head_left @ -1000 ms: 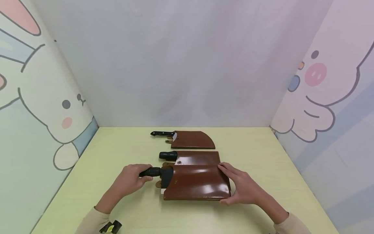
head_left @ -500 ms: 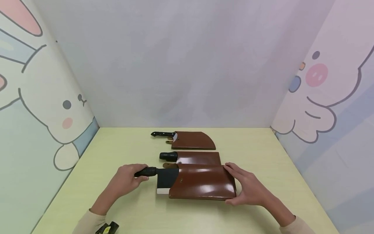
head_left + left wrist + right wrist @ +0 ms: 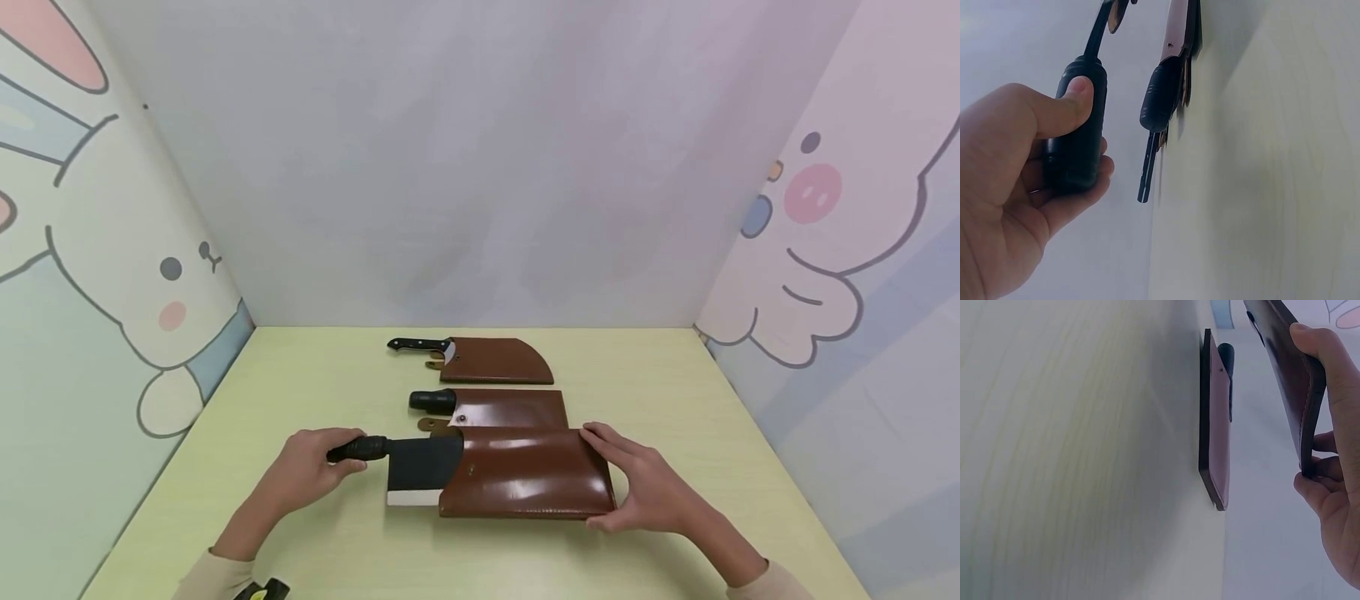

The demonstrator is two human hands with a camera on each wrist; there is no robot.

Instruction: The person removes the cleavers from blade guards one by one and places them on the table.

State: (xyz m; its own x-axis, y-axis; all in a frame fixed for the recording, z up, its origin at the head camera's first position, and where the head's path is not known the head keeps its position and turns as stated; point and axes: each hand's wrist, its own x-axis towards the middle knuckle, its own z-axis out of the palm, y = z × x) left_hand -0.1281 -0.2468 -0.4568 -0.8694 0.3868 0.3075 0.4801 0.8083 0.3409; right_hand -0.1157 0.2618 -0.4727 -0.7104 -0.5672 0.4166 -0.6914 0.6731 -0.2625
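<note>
My left hand [image 3: 311, 468] grips the black handle of a cleaver [image 3: 422, 464], thumb along the handle in the left wrist view. A dark stretch of its blade with a pale lower edge shows; the rest is hidden inside a glossy brown leather sheath [image 3: 528, 475]. At the sheath's far right end my right hand [image 3: 643, 482] holds it by its edges, thumb at the lower corner and fingers at the upper one. Both wrist views show cleaver and sheath raised off the table.
Just behind lies a second sheathed knife [image 3: 510, 407] with a thick black handle, partly overlapped by the held sheath. Farther back on the pale yellow table [image 3: 300, 367] rests another sheathed cleaver [image 3: 495, 360] with a riveted handle. A grey wall [image 3: 472, 167] closes the back.
The cleaver has slid leftward partway out of the sheath, baring more blade. My left hand has moved left with the handle, my right hand slightly right with the sheath.
</note>
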